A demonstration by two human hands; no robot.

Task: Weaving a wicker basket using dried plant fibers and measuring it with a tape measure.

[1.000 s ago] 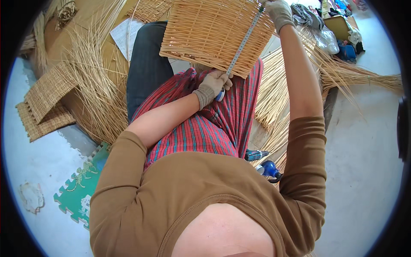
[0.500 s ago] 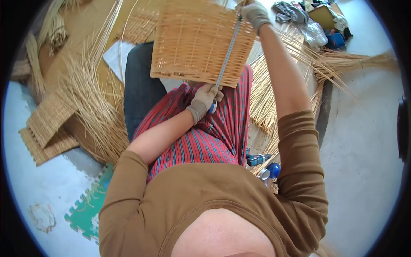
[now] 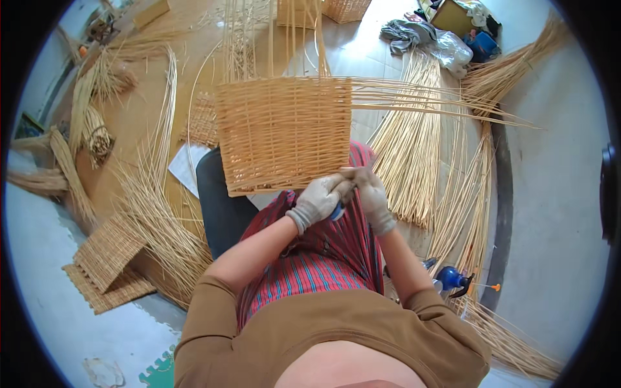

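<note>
A partly woven wicker basket (image 3: 284,136) stands above my lap, its flat side towards me and its lower right corner by my hands. My left hand (image 3: 320,197), in a pale knit glove, is closed round a blue tape measure (image 3: 337,211) just below that corner. My right hand (image 3: 370,197), also gloved, has its fingers bent together against the left fingertips and the corner. Whatever it pinches is hidden. Loose weaving strands (image 3: 427,100) stick out to the right from the basket, and tall stakes (image 3: 281,42) rise from its far side.
A fan of cane (image 3: 414,142) lies on the floor to the right, beside a blue spray bottle (image 3: 453,278). Woven panels (image 3: 110,252) and loose cane (image 3: 158,226) lie at left. Finished-looking baskets (image 3: 346,9) stand at the far edge, near a clear plastic bag (image 3: 453,53).
My right hand has come down from the basket's top edge to beside my left hand. The tape no longer stretches across the wicker. The basket sits lower in view and straighter.
</note>
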